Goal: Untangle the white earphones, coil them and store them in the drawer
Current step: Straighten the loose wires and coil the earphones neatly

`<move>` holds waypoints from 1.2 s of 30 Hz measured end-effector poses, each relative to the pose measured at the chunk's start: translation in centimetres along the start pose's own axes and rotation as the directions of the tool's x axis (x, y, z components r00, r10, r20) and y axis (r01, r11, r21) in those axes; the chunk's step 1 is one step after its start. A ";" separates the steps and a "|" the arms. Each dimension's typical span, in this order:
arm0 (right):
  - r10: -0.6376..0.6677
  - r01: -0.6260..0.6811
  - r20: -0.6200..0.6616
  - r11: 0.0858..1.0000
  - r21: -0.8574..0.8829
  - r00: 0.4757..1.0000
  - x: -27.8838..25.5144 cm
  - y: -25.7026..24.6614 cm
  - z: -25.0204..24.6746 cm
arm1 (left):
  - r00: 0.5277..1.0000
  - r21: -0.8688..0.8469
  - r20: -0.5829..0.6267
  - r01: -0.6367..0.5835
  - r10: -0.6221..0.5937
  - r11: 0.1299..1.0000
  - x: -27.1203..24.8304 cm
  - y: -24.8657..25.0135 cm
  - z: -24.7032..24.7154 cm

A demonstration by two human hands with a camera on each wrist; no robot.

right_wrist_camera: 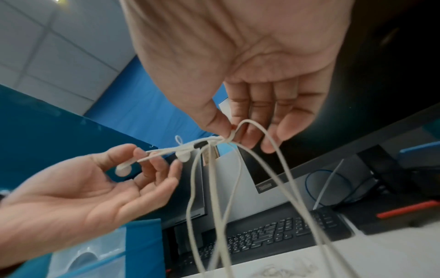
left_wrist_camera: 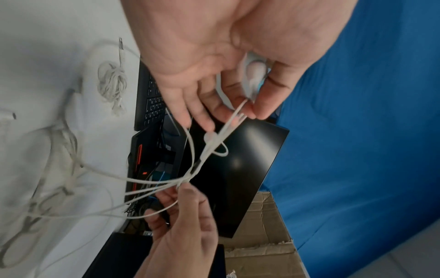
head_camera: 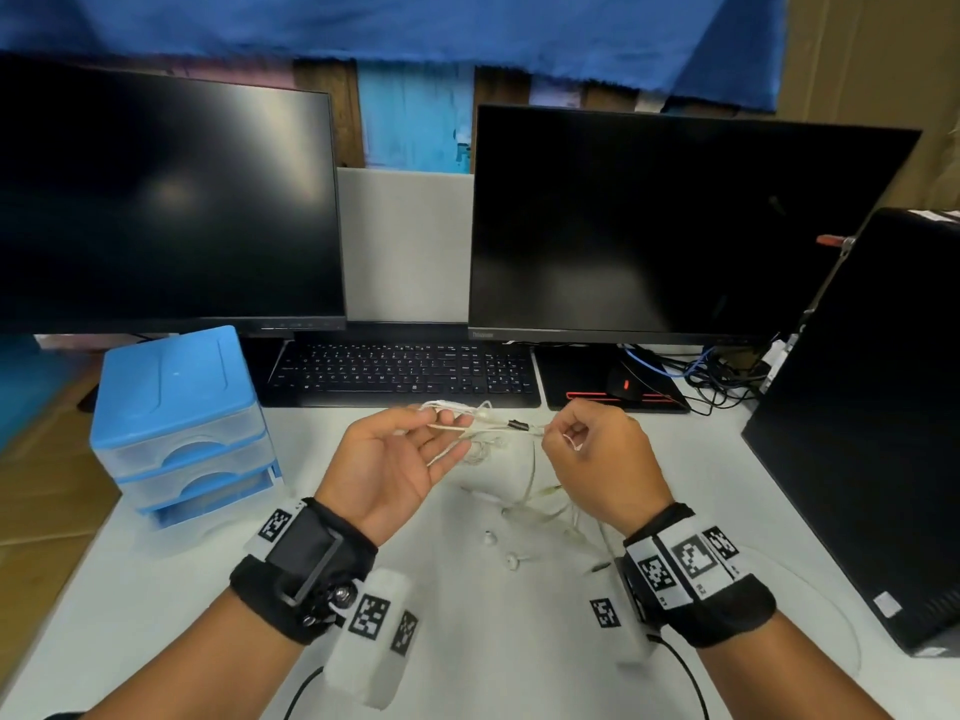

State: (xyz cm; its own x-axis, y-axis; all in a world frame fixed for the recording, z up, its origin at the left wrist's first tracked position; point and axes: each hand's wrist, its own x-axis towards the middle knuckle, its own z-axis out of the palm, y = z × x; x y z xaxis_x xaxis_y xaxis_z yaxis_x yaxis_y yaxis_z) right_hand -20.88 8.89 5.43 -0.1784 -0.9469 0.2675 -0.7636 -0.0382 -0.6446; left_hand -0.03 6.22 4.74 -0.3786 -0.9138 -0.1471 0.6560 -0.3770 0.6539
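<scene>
Both hands grip the tangled white earphones (head_camera: 488, 426) above the surface (head_camera: 467, 641): left hand (head_camera: 395, 459) pinches an earbud end, right hand (head_camera: 597, 449) pinches the knot.

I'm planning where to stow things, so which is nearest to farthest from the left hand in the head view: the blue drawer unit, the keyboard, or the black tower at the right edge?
From the left hand:
1. Keyboard, just beyond it.
2. Blue drawer unit, to its left; close to the keyboard's rank.
3. Black tower, far right.
</scene>
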 end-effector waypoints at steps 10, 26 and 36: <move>0.050 -0.048 -0.087 0.998 0.029 0.995 0.3 1.3 -1.6 | 0.962 0.728 -0.148 -0.052 0.230 0.684 1.1 1.2 -1.9; -0.013 -0.074 -0.283 0.953 -0.294 0.959 2.3 4.3 -4.1 | 0.924 -0.017 -0.379 -0.054 0.043 0.998 1.3 3.3 -4.5; 0.300 -0.327 -0.352 0.945 -0.016 0.887 3.5 8.0 -8.1 | 0.894 0.543 -0.426 0.131 0.137 0.830 1.6 5.0 -5.7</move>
State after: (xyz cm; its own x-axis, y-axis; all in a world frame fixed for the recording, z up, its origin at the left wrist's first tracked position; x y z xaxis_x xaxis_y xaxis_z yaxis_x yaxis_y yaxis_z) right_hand -32.64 7.89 6.98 -0.6057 -0.7388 0.2954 -0.6735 0.2784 -0.6848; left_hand 6.38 2.02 3.56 0.0301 -0.9333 -0.3579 0.1402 -0.3506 0.9260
